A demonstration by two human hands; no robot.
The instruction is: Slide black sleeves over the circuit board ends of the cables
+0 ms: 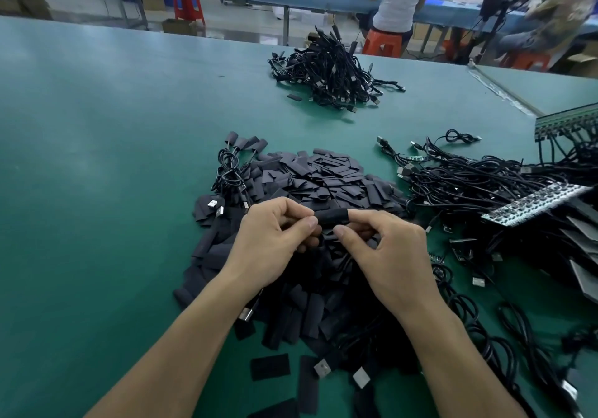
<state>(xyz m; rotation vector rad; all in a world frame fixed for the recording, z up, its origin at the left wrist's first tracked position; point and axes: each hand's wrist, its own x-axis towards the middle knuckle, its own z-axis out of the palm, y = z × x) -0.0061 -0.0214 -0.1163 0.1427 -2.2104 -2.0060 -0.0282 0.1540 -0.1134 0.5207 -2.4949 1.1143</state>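
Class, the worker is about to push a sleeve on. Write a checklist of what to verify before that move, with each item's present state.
1. Grip: left hand and right hand both pinch the black sleeve: ok.
2. Circuit board end lined up with the sleeve's mouth: cannot tell, fingers hide it.
3. Spare stock: pile of sleeves lies directly under the hands: ok.
4. Next cables: tangle of cables lies to the right: ok.
5. Finished work kept apart: sleeved bundle touches the pile's left edge: not ok.
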